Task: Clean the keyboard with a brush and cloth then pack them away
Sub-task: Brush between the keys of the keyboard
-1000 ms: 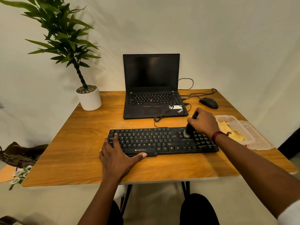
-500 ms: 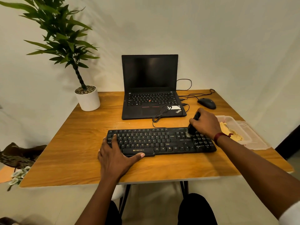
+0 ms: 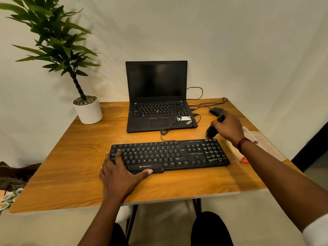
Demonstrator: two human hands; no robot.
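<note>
The black keyboard (image 3: 177, 154) lies on the wooden surface (image 3: 71, 166). Just above its right rear corner, the right hand (image 3: 229, 129) grips a dark brush (image 3: 211, 131). Its fingers (image 3: 218, 123) curl round the handle, and the blurred bristles seem to point down at the keys. The left hand (image 3: 120, 172) rests flat on the keyboard's left end, fingers spread.

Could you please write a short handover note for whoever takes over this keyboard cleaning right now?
Left hand lies flat on the keyboard's left end, steadying it.
Right hand grips the brush, just beyond the keyboard's far right corner.
Clear container sits to the right, behind the right wrist; cloth not clearly visible.
Done: brushing under way.
Left: finish brushing, wipe with cloth, pack both away.
</note>
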